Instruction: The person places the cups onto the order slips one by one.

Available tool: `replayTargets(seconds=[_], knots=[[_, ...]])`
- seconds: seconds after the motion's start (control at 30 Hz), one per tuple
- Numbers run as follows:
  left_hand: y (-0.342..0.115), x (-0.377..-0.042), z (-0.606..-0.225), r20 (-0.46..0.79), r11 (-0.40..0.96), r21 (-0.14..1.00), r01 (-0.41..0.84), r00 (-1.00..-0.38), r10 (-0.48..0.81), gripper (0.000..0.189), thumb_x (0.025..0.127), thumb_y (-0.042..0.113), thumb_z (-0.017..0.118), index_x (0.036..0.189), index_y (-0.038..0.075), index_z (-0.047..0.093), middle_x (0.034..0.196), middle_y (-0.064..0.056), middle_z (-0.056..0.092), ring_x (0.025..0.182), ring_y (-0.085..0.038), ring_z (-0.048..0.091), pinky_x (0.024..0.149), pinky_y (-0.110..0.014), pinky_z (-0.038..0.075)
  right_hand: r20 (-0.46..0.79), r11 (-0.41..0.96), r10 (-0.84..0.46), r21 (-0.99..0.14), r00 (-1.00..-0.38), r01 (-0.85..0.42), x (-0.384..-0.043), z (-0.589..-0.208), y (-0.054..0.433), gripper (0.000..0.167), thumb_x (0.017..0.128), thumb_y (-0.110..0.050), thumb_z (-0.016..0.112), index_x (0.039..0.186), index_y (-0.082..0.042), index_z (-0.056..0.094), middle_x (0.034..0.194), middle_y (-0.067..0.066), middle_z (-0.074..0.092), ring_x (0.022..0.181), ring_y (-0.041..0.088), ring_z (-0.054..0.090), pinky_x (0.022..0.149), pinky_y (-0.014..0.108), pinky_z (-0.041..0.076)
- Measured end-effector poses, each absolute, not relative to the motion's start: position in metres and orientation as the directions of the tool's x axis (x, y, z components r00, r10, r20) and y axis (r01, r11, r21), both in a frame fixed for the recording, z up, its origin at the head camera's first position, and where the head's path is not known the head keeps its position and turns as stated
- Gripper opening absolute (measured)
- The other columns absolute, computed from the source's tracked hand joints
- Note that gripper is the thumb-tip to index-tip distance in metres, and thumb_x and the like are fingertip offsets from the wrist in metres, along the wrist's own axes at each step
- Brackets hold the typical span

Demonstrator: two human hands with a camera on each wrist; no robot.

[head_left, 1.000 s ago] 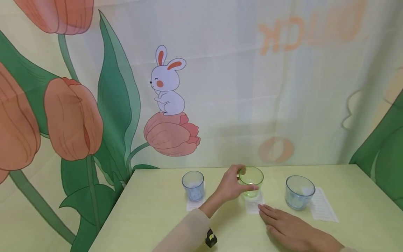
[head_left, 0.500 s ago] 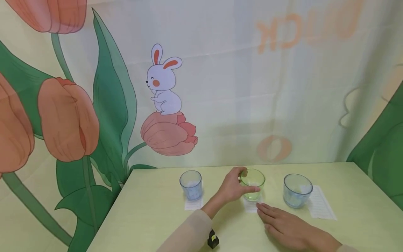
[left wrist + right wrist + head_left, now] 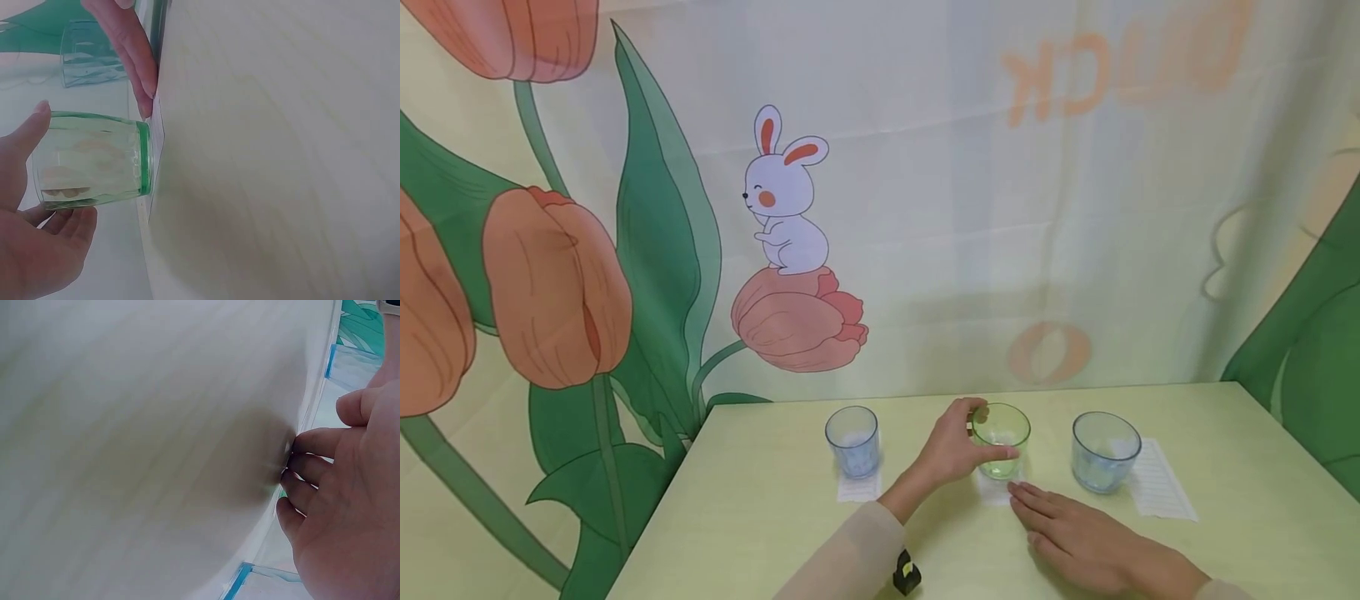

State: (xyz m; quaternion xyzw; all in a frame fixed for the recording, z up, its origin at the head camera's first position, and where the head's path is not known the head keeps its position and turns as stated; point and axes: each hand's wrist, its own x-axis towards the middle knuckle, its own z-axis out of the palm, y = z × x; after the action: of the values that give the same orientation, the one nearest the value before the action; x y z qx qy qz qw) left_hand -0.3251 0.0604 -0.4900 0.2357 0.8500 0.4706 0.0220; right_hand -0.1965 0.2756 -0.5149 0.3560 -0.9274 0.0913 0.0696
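Observation:
My left hand (image 3: 953,442) grips a green glass cup (image 3: 1000,442) from its left side, thumb in front and fingers behind. The cup stands upright on a white paper slip (image 3: 992,493) in the middle of the table. In the left wrist view the green cup (image 3: 94,159) has its base at the paper. My right hand (image 3: 1082,537) lies with straight fingers at the slip's front right edge. The right wrist view shows that hand's palm (image 3: 350,481) and fingertips against the tabletop.
A blue glass cup (image 3: 853,446) stands on another paper slip (image 3: 859,490) at the left. A wider blue glass cup (image 3: 1105,454) is at the right, beside a longer printed paper (image 3: 1161,483). A printed cloth (image 3: 925,208) hangs behind the table.
The left hand has lowered the green cup slightly onto the paper slip, where it now stays. The right hand keeps its place. The head view has shifted a little.

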Motion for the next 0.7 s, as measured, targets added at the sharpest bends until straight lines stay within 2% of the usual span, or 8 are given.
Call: replayTargets(seconds=[0.2,0.43,0.7], knots=[[0.0591,-0.3268,-0.4916,0.179,0.446,0.806,0.389,-0.878,0.444,0.087,0.081,0.048,0.092,0.149,0.01,0.053,0.141,-0.002,0.059,0.13,-0.031,0.06,0.103,-0.034,0.053,0.199,0.73,-0.646,-0.119,-0.737,-0.672,-0.1979,-0.5172,0.2759,0.049,0.114,-0.03,0.047,0.153,-0.002,0.055,0.161,0.014,0.049,0.146,0.034,0.049,0.111,0.049,0.047],[0.0576,-0.3316,-0.491,0.181,0.503,0.746,0.436,-0.86,0.477,0.085,0.082,0.053,0.09,0.146,0.01,0.053,0.141,-0.004,0.059,0.123,-0.02,0.059,0.101,-0.033,0.053,0.196,0.728,-0.651,-0.114,-0.734,-0.676,-0.1991,-0.5177,0.2766,0.048,0.114,-0.029,0.047,0.153,-0.002,0.055,0.161,0.014,0.049,0.146,0.035,0.049,0.111,0.049,0.048],[0.0581,-0.3313,-0.4924,0.155,0.494,0.768,0.408,-0.867,0.474,0.088,0.082,0.053,0.09,0.148,0.012,0.051,0.142,-0.001,0.059,0.127,-0.02,0.058,0.101,-0.033,0.053,0.197,0.73,-0.649,-0.107,-0.734,-0.675,-0.1984,-0.5183,0.2759,0.049,0.114,-0.03,0.047,0.153,-0.001,0.055,0.161,0.014,0.049,0.146,0.034,0.049,0.111,0.048,0.048]])
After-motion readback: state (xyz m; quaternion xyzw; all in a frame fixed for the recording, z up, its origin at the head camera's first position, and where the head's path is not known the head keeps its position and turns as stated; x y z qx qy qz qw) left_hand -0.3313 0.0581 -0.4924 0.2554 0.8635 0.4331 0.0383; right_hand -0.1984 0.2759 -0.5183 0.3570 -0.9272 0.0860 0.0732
